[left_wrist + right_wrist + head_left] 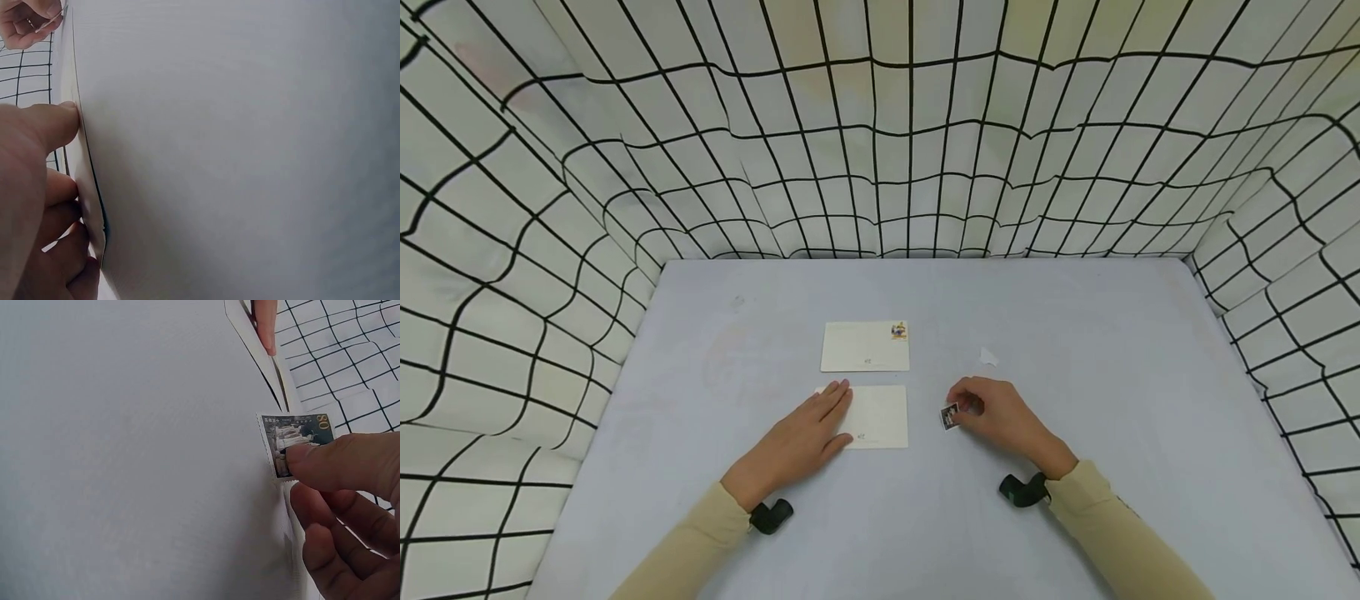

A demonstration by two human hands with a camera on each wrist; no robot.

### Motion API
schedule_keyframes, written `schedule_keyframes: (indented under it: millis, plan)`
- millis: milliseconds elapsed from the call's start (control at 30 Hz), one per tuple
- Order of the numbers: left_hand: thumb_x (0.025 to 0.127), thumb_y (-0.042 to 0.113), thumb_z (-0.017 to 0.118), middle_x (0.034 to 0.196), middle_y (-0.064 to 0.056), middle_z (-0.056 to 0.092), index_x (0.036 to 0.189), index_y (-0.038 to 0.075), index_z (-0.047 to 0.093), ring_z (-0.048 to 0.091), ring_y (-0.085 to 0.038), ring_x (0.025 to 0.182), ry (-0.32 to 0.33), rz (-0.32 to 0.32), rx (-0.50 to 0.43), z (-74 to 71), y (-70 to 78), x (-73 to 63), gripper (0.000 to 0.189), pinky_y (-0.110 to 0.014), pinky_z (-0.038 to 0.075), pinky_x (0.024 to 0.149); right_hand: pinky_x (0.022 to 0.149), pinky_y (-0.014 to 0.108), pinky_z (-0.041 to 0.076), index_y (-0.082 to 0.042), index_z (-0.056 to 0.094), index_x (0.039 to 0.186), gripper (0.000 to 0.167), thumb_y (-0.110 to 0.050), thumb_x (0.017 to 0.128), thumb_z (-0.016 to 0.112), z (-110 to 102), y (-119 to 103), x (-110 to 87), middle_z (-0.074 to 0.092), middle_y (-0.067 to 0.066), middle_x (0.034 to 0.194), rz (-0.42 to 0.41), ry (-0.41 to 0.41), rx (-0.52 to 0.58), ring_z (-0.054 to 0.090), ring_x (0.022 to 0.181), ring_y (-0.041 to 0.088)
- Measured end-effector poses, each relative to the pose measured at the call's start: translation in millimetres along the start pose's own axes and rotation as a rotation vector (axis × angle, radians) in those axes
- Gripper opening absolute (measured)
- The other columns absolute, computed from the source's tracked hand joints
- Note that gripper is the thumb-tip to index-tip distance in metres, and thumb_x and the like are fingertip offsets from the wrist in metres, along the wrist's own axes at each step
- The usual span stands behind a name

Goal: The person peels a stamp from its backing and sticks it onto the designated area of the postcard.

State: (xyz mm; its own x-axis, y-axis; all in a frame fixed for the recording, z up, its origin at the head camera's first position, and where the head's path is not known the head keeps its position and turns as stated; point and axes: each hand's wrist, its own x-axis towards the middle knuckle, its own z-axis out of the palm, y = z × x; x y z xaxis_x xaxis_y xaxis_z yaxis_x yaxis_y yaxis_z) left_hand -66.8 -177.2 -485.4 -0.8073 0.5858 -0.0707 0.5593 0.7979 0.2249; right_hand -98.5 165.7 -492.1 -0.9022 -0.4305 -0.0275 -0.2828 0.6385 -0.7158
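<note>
My right hand (1000, 417) pinches a small dark postage stamp (294, 440) between thumb and fingers, just above the table. In the right wrist view the stamp shows pale figures and the number 80. To the left, my left hand (805, 437) lies with straight fingers on the left part of a cream postcard or envelope (882, 417), covering that side. A second such card (861, 348) lies directly behind it, with a colourful stamp (898, 331) in its upper right corner. Both bear a small mark near the lower edge.
A small white scrap of paper (988, 357) lies behind my right hand. The white table (760, 308) is bordered at the back and sides by black netting (910, 183) over pale walls. Dark wrist cameras (1022, 490) sit at both cuffs.
</note>
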Motion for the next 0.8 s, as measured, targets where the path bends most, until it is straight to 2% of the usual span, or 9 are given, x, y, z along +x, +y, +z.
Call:
schedule_keyframes:
  millis: [267,567,800]
  plan:
    - [0.106,0.034,0.057,0.166,-0.021,0.038,0.155,-0.005,0.040,0.038,-0.035,0.155,-0.003,0.010,0.021,-0.5,0.3,-0.6,0.066,-0.047,0.036,0.126,0.076,0.021,0.056,-0.016,0.073,0.102,0.019,-0.007,0.087,0.079,-1.4,0.6,-3.8,0.074,-0.005,0.095,-0.021,0.013,0.055,0.063,0.084,0.003]
    - [0.106,0.034,0.058,0.165,-0.021,0.039,0.155,-0.006,0.040,0.039,-0.035,0.155,-0.007,0.009,0.025,-1.7,1.1,-1.0,0.066,-0.048,0.037,0.125,0.075,0.020,0.057,-0.021,0.074,0.096,0.016,-0.011,0.086,0.081,-1.8,4.6,-6.6,0.075,-0.007,0.088,0.052,-0.008,0.129,0.067,0.081,0.003]
    - [0.107,0.034,0.056,0.167,-0.021,0.037,0.156,-0.005,0.039,0.037,-0.035,0.156,-0.028,-0.009,-0.005,-2.7,1.9,0.1,0.066,-0.048,0.034,0.127,0.075,0.021,0.057,-0.020,0.076,0.098,0.011,-0.015,0.089,0.079,-4.5,4.5,-6.6,0.075,-0.004,0.090,0.096,0.004,0.197,0.067,0.082,0.006]
